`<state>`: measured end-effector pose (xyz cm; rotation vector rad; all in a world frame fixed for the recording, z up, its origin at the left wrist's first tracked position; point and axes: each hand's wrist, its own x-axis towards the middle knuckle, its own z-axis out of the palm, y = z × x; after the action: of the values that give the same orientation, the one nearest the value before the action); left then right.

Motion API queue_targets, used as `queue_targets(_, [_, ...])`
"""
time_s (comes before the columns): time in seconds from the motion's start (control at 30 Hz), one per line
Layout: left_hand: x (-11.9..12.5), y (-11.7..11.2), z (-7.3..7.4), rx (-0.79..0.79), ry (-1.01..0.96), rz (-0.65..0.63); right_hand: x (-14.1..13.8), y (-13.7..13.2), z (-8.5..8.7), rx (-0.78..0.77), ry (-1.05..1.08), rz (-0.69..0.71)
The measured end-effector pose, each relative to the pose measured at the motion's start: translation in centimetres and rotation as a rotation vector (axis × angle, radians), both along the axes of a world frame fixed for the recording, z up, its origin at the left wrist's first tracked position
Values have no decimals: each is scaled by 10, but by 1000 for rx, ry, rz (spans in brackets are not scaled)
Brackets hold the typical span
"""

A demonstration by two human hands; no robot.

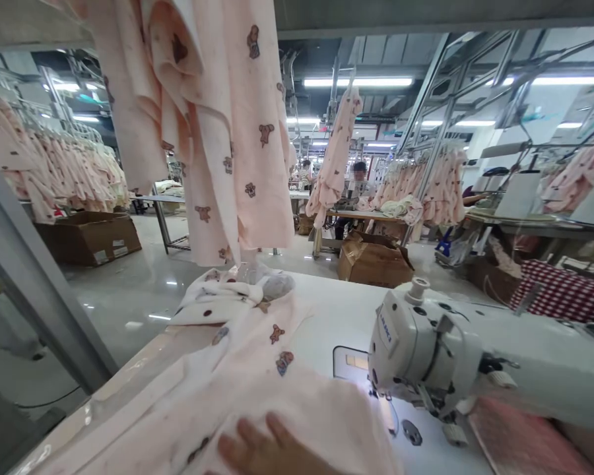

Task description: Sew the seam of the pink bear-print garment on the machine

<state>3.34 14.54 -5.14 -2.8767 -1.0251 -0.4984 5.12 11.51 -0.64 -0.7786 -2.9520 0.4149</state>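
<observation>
One hand (257, 452), fingers spread flat, presses the pink cloth (257, 396) on the tabletop (327, 316), left of the sewing machine (426, 349). The cloth is not yet under the needle; the other hand is unseen.

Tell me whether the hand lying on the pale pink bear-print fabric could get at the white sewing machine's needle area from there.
Probably yes. The hand rests flat on the pale pink bear-print fabric, and only bare white table lies between it and the white sewing machine.
</observation>
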Motion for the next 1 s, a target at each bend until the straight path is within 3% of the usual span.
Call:
queue_targets(0.03, [-3,-1,7,-21,-11,13,-2,15,2,-12,-10,4])
queue_targets(0.13, [-30,-12,29,-121,-44,24,8,56,14,25,28,-399])
queue_targets(0.23, [-81,-30,43,-207,-37,17,25,60,21,64,42,-653])
queue_targets(0.3, [-119,-36,49,-247,66,-117,43,32,18,61,40,-613])
queue_targets(0.37, [-150,-33,56,-289,191,-301,72,-10,11,52,-2,-453])
queue_targets(0.4, [-161,-30,60,-301,250,-362,90,-32,8,127,-60,-351])
queue_targets(0.47, [-170,-26,71,-305,316,-393,128,-70,3,378,-98,-353])
queue_targets(0.57, [-147,-33,89,-298,282,-291,168,-99,6,583,24,-459])
queue_targets(0.7, [-73,-50,101,-285,160,-125,165,-99,16,443,216,-489])
queue_targets(0.83, [-21,-50,85,-137,105,-122,152,-88,15,229,185,-529])
queue_targets(0.9, [-18,-46,69,-57,89,-187,156,-86,13,116,132,-571])
queue_targets(1.0, [-36,-43,50,40,26,-316,164,-87,15,-19,57,-634])
